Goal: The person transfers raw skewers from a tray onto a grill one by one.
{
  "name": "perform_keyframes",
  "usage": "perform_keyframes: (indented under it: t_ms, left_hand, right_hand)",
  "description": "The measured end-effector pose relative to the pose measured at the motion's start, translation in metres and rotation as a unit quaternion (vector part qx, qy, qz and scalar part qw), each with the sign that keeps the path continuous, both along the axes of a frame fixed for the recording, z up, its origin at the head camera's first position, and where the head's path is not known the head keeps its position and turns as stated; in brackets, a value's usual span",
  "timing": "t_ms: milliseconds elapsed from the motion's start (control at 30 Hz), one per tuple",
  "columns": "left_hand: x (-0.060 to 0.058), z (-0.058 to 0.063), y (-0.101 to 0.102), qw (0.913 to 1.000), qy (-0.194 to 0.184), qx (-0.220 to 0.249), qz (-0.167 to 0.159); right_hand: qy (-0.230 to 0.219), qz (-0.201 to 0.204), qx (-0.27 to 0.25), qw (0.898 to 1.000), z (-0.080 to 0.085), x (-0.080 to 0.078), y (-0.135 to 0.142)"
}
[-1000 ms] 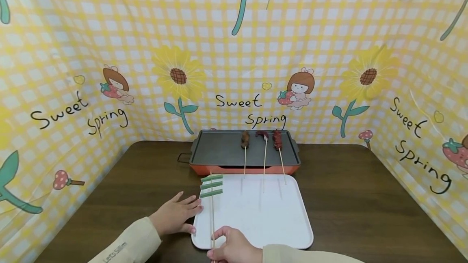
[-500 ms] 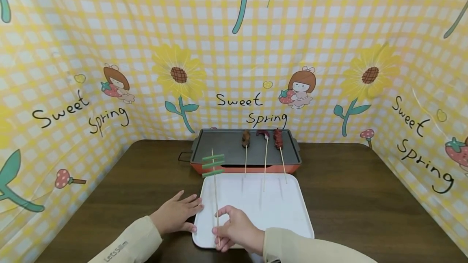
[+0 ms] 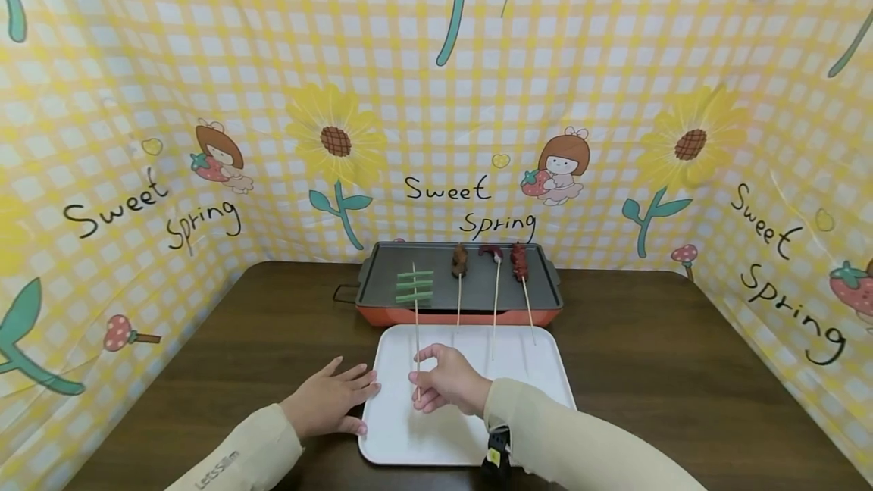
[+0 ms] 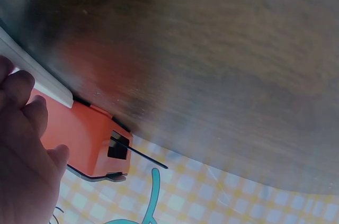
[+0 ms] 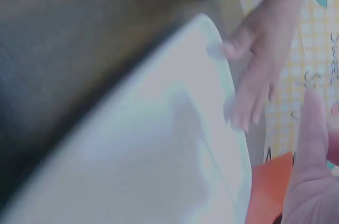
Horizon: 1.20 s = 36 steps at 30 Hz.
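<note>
My right hand (image 3: 446,381) pinches the lower stick of a skewer (image 3: 417,328) above the white tray (image 3: 470,430). Three green strips (image 3: 414,297) run crosswise on its upper end, which overlaps the left part of the grill plate (image 3: 371,286) in the head view. My left hand (image 3: 334,400) lies with fingers spread at the tray's left edge, fingertips on the rim; the right wrist view shows that hand (image 5: 265,57) at the rim too. On the grill lie a brown skewer (image 3: 460,260), a curled dark red one (image 3: 492,252) and a red meat one (image 3: 520,262).
The grill's orange base (image 3: 392,317) stands right behind the tray, with a wire handle (image 3: 343,293) sticking out on its left. A checked yellow cloth (image 3: 436,112) hangs behind and along both sides of the brown table (image 3: 648,370).
My right hand has lifted the green skewer off the tray's left side and carried it forward and slightly right, toward the grill. The left hand has stayed at the tray's edge.
</note>
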<state>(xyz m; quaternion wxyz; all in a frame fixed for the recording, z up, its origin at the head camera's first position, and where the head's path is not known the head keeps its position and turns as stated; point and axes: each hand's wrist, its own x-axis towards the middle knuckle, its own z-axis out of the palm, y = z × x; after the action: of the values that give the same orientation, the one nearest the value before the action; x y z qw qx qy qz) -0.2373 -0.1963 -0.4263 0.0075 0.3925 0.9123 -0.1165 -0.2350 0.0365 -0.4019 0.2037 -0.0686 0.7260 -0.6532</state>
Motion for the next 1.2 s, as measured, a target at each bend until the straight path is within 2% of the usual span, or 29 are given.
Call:
perform_keyframes:
  t_ms: [300,467,800,933,1200]
  left_hand:
    - [0.0,0.002,-0.001,0.9999,0.01,-0.006,-0.002]
    - [0.001,0.002,-0.002,0.9999,0.012,-0.01,-0.002]
    - [0.001,0.0,-0.003,1.0,0.002,0.0,-0.002]
    - [0.0,0.001,-0.002,1.0,0.005,-0.004,-0.001]
    - [0.001,0.001,-0.001,1.0,0.007,-0.003,-0.003]
  right_hand:
    - [-0.028,-0.014,0.028,0.999,0.019,-0.029,0.004]
    - [-0.034,-0.03,0.015,0.999,0.023,-0.042,0.0]
    - [-0.046,-0.063,0.006,0.997,0.027,-0.056,-0.003]
    - [-0.044,-0.066,-0.002,0.997,0.03,-0.062,0.0]
    - [-0.067,-0.054,-0.01,0.996,0.033,-0.068,0.001]
